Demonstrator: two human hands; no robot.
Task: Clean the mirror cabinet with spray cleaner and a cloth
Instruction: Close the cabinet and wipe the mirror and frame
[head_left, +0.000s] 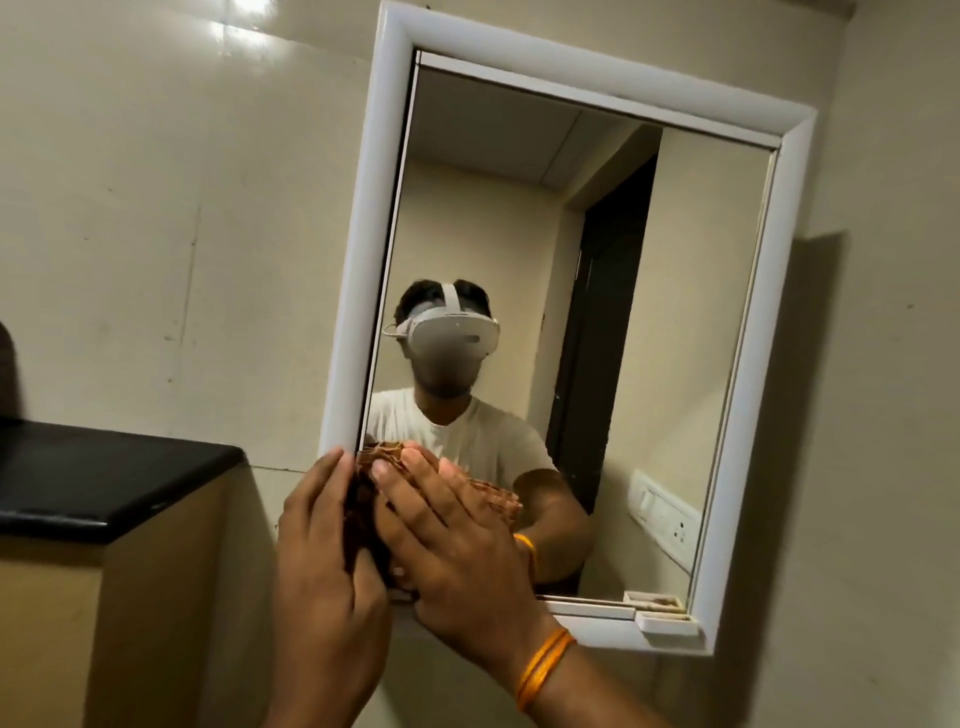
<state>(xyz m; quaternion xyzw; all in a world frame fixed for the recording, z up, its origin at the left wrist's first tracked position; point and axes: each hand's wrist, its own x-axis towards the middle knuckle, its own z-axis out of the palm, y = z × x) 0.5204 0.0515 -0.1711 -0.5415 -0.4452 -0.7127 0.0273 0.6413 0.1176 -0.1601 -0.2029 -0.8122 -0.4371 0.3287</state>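
A white-framed mirror cabinet hangs on a beige wall. At its lower left corner, a brown cloth lies against the glass. The right hand, with an orange wristband, presses it flat with straight fingers. The left hand rests alongside, fingers extended up the frame, touching the cloth's edge. A black worktop sits to the left.

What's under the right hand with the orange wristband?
A brown ribbed cloth, pressed by the right hand against the lower left corner of the white-framed mirror. Glass beneath is hidden.
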